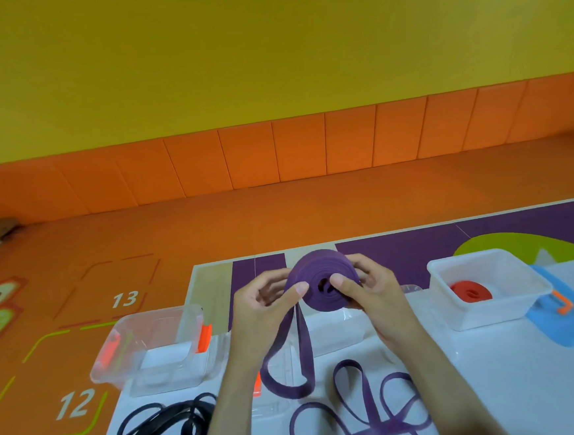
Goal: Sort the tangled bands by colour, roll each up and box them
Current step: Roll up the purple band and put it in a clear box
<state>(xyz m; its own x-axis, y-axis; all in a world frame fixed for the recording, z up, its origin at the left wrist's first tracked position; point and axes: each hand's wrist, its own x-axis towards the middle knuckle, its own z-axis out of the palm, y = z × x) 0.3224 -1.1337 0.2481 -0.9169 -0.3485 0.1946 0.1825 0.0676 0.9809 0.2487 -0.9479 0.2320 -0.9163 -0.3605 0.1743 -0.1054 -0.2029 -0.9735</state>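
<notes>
A purple band roll (321,276) is held up above the table between both hands. My left hand (264,301) pinches its left side with thumb and fingers. My right hand (373,289) grips its right side, thumb pressed on the roll's face. A loose purple loop (291,371) hangs from the roll down to the table. More purple bands (369,413) lie in loops on the white table. Tangled black bands (158,433) lie at the lower left. A rolled red band (471,291) sits in the clear box (538,286) at the right.
A clear box with orange latches (158,351) stands at the table's left edge. Another clear container (336,333) sits partly hidden behind my hands. The orange floor with numbers 12 and 13 lies to the left, and an orange and yellow wall stands behind.
</notes>
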